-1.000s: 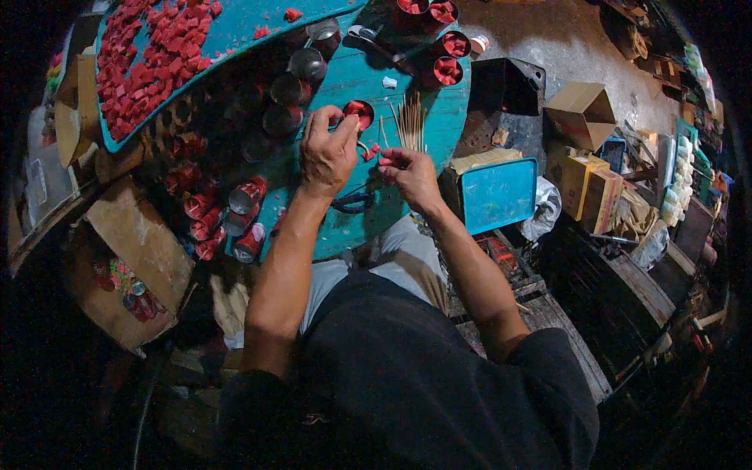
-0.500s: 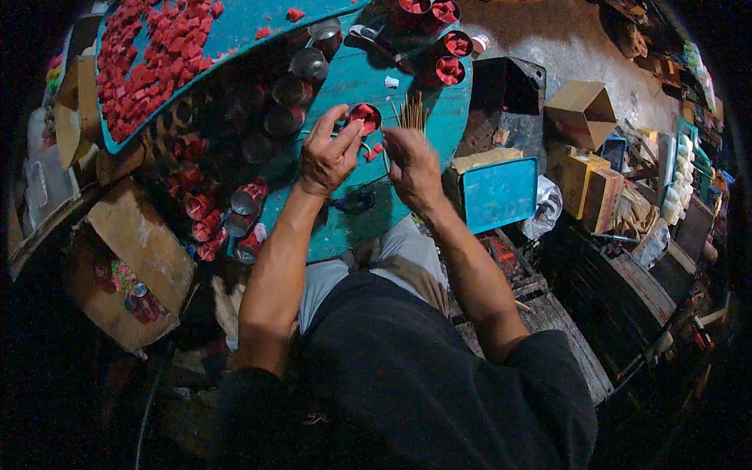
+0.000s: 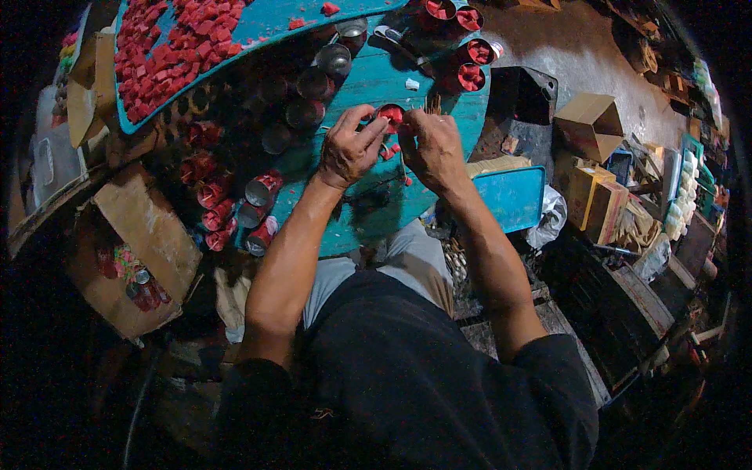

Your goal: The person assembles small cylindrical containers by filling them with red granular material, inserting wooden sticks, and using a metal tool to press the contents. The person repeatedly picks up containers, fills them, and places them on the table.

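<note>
Curled left hand and bunched right hand at red-filled can, upper centre; cannot tell either grip. Seemingly partway: filled cans upper right, empty-looking cans top centre, red chunks upper left.

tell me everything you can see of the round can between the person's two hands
The can is small and round, with a thin, dark, metal-looking rim. Its open mouth faces the camera and shows red inside; the contents are hard to make out. It is seen against the turquoise table. The left hand overlaps its lower-left edge and the right hand is at its right side, but exact contact is unclear. Its outer wall is mostly hidden.
</note>
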Available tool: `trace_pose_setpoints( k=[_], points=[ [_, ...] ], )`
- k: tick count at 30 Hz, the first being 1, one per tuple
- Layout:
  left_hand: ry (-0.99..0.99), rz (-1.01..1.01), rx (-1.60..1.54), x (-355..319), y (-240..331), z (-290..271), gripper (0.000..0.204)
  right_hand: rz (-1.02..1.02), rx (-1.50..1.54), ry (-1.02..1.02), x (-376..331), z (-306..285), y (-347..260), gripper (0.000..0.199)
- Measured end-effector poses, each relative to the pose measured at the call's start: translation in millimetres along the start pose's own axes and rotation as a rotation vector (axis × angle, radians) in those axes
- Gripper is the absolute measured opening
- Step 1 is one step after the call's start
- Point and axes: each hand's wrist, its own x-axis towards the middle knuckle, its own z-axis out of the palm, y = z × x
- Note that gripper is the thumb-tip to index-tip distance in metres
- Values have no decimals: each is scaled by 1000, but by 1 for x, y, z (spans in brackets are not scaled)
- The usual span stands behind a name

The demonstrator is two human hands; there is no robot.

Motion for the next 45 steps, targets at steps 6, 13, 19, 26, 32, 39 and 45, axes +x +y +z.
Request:
trace_pose_setpoints(
  k=[6,13,19,26,32,39,45],
  points=[
    [-15,-10,1,2,1,-1,23,-67,-111,45,2,-2,-3,18],
    [40,-54,-86,-1,-3,2,27,407,309,68,-5,0,-6,17],
    [-58,-261,-204,-14,7,-10,57,548,485,2,-31,-5,2,18],
    [-48,-353,-257,-9,14,-1,67,-22,-42,11,-7,-2,1,30],
    [-99,-464,-274,-5,9,9,72,-32,95,160,-12,12,15,42],
    [-87,-278,-78,-5,-11,36,75,241,251,163,-29,8,-2,30],
    [-28,-337,-42,0,-11,39,67,263,182,148,-10,24,36,37]
  ],
)
